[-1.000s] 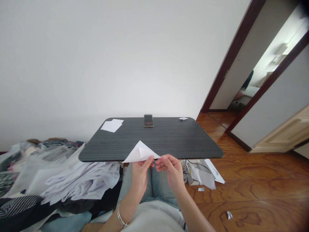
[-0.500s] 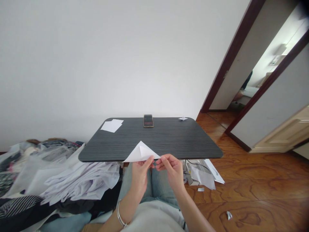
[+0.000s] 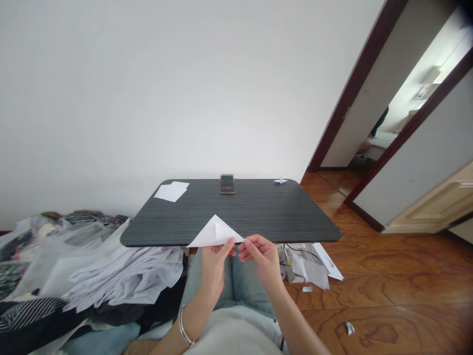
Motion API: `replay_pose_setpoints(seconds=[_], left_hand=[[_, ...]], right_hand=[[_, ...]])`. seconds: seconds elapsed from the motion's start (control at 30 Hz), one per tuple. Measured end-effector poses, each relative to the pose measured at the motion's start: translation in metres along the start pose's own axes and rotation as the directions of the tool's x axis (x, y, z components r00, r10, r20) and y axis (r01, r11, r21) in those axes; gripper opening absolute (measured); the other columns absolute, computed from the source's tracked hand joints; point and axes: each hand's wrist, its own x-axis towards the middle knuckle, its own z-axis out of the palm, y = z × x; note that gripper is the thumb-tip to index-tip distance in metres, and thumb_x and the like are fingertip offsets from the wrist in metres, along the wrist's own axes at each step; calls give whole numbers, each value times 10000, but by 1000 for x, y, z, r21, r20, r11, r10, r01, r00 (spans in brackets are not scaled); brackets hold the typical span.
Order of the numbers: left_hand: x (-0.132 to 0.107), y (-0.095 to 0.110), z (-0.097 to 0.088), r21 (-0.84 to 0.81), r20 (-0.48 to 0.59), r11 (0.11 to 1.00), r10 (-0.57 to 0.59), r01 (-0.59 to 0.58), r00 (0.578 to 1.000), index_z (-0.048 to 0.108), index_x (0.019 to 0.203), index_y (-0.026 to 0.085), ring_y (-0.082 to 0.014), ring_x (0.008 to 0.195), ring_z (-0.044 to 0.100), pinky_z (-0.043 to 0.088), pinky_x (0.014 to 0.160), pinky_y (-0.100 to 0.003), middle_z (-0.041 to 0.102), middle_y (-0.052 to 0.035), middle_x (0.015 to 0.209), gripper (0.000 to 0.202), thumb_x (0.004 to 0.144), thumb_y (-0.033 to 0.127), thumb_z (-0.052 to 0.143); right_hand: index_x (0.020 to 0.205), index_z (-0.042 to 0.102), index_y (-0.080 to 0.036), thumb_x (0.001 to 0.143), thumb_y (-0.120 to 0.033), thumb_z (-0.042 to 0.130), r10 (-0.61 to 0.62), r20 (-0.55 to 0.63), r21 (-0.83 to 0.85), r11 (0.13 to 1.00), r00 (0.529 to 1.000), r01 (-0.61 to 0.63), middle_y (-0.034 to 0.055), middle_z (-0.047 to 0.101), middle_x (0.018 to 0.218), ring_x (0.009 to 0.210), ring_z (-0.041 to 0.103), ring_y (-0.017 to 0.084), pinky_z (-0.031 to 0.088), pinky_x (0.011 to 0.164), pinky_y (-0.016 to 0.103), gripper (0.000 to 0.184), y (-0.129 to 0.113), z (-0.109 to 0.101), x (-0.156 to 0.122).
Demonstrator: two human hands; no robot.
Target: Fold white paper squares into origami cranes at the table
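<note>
A white sheet of paper folded into a triangle (image 3: pixel 212 232) is held over the near edge of the dark table (image 3: pixel 273 212), its peak pointing away from me. My left hand (image 3: pixel 216 259) grips its lower edge near the middle, thumb on top and fingers underneath. At the paper's right corner, my right hand (image 3: pixel 260 254) pinches the tip between thumb and forefinger. The fingers of both hands almost meet. A faint crease runs down from the peak.
White paper sheets (image 3: pixel 172 191) lie at the table's back left, a phone (image 3: pixel 227 184) at the back middle, and a small folded paper piece (image 3: pixel 280 181) at the back right. Piled clothes (image 3: pixel 121 276) fill the left side. Paper scraps (image 3: pixel 350 328) dot the wooden floor (image 3: pixel 388 276).
Almost nothing differs. The folded paper and both hands have shifted very slightly to the left; the grip is the same.
</note>
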Motion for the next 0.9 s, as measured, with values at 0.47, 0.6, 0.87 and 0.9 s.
replay_pose_setpoints(seconds=[0.47, 0.6, 0.87, 0.9], left_hand=[[-5, 2, 2, -28, 17, 998, 49, -48, 999, 649, 718, 152, -133, 579, 588, 485, 573, -234, 661, -10, 666, 198, 567, 222, 757], [-6, 3, 3, -136, 46, 991, -9, 15, 999, 652, 696, 162, -116, 596, 592, 482, 573, -209, 664, 5, 667, 172, 566, 196, 761], [-8, 7, 4, -148, 54, 986, -64, 71, 997, 640, 631, 178, -116, 544, 569, 474, 539, -222, 641, -6, 621, 123, 590, 222, 749], [-9, 7, 4, -133, 52, 989, -66, 72, 996, 639, 633, 182, -121, 540, 567, 475, 534, -228, 638, -6, 618, 121, 594, 228, 744]], right_hand=[[676, 635, -152, 684, -269, 720, 24, -44, 120, 993, 999, -19, 9, 682, 600, 458, 592, 91, 504, 424, 171, 145, -8, 8, -4], [677, 643, -154, 691, -265, 714, 16, -43, 149, 989, 999, -9, 4, 678, 590, 448, 579, 83, 500, 426, 167, 132, -9, 10, -5], [761, 659, -169, 665, -268, 729, 23, -21, 138, 990, 1000, -20, 2, 688, 620, 466, 592, 100, 505, 415, 183, 155, -8, 11, -6], [753, 656, -167, 663, -268, 730, 21, -24, 131, 991, 999, -17, 1, 685, 611, 460, 590, 102, 506, 415, 187, 154, -8, 11, -6]])
